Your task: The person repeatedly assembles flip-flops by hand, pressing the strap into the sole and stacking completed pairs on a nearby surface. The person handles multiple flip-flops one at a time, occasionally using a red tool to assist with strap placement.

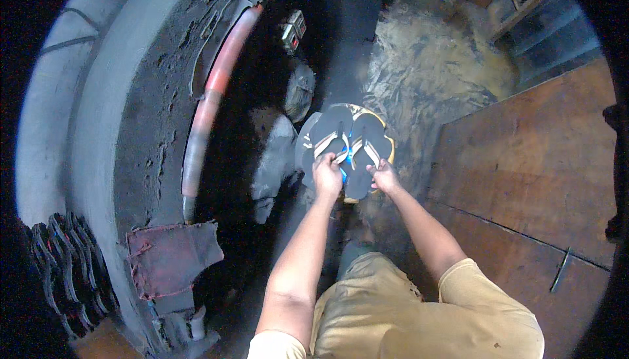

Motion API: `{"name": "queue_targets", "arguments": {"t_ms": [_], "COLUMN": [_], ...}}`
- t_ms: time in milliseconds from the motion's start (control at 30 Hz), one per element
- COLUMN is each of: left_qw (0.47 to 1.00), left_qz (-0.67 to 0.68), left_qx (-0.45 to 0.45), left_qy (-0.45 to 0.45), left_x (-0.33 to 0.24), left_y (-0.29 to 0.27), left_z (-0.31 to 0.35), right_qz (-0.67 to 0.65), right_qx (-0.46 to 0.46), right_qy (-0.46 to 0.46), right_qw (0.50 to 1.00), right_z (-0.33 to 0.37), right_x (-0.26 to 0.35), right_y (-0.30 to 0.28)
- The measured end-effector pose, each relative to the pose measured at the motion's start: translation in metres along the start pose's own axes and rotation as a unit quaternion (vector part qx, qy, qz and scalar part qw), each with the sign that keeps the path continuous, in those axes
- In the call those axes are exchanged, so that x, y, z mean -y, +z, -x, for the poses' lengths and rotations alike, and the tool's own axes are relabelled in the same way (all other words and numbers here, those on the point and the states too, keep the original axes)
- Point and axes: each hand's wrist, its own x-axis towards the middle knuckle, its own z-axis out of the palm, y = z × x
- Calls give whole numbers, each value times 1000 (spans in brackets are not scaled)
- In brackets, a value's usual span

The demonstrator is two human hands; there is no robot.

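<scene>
A pair of dark flip-flops with pale straps lies side by side in front of me. My left hand [327, 177] is closed, its fingers pinching the strap of the left flip-flop [321, 133] near its lower end. My right hand [384, 177] grips the right flip-flop [360, 181] at its strap and outer edge. Beneath and around the pair show the curved edges of a rounded surface or further soles, dark with white and yellow rims [392, 149]; which of these it is I cannot tell. Bits of blue show between the two flip-flops.
To my left stands a large grey, dust-covered machine [147, 97] with a long red and grey roller [216, 90]. A small switch box [293, 33] sits beyond it. Wavy dark soles [65, 274] are stacked at lower left. Brown boards [524, 162] run along the right.
</scene>
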Motion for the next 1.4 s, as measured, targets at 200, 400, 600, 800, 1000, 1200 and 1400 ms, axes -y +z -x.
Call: {"name": "queue_targets", "arguments": {"t_ms": [200, 400, 600, 800, 1000, 1200, 1400], "left_qw": [898, 789, 822, 944, 973, 799, 619], "left_qz": [193, 375, 320, 279, 100, -111, -278], "left_qx": [-46, -26, -16, -9, -210, -570, -731], "left_qy": [-392, -485, -470, -174, 16, 158, 75], "left_x": [49, 53, 56, -20, -109, -171, -177], "left_y": [-15, 0, -14, -100, -334, -556, -747], "left_z": [58, 52, 62, 93, 79, 97, 102], "right_qz": [-33, -49, -40, 37, 436, 548, 574], "right_qx": [-35, -5, 4, 3, -5, 216, 263], "right_qy": [-31, 28, 32, -24, -83, -199, -418], "right_qw": [998, 998, 999, 999, 896, 783, 653], "right_z": [-12, -10, -18, -29, -26, 11, 89], "right_x": [-20, -18, -22, -24, -1, 83, 142], "right_y": [8, 3, -2, -13, -34, 19, 89]}}
